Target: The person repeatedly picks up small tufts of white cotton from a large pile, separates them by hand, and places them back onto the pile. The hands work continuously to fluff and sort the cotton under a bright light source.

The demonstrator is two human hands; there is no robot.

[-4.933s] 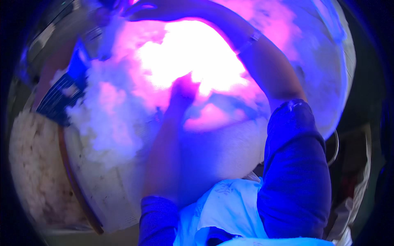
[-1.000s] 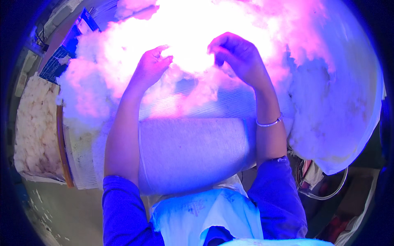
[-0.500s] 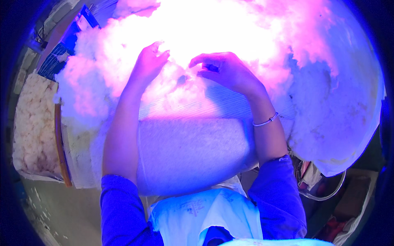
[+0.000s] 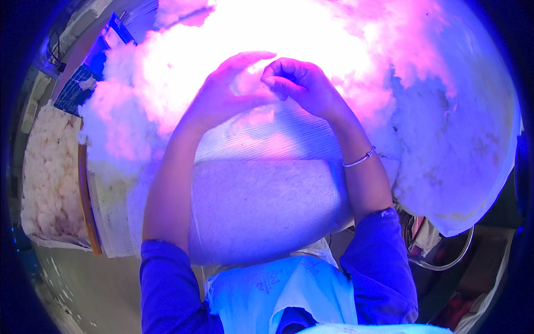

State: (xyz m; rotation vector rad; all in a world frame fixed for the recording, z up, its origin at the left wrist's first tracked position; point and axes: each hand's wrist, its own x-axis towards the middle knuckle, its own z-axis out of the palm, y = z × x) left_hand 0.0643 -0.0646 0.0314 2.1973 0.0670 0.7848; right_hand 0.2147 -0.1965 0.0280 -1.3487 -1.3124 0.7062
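Head view, looking down over the person's chest. The left hand (image 4: 222, 97) is raised above a stuffed pale cushion (image 4: 261, 211), its fingers curved and spread with the thumb reaching toward the other hand; it grips nothing firmly but seems to steady a small tuft of white fibre (image 4: 253, 83) at the cushion's far, open end. The right hand (image 4: 297, 83) is curled, fingertips pinched together on that same tuft, so the two hands meet just above the opening; the likely reason for this pairing is that one hand holds the mouth apart while the other feeds or tucks the filling. The cushion lies crosswise between the forearms, its near bulge pressed against the person's body and its ribbed cover (image 4: 278, 139) stretched toward the hands, a position that braces it without needing a grip. A thin bangle (image 4: 359, 160) sits on the right wrist, and blue sleeves (image 4: 384, 261) are pushed up clear of the fibre. Loose white filling (image 4: 445, 133) is heaped all round the far side and right, within easy reach of both hands; strong overexposure washes the middle of the heap to pink-white, so its detail cannot be read. At left, a wooden-edged bench (image 4: 83, 200) carries a further mass of coarser, off-white filling (image 4: 47, 167), well apart from the hands. A dark blue crate (image 4: 83, 83) stands beyond the heap at upper left.
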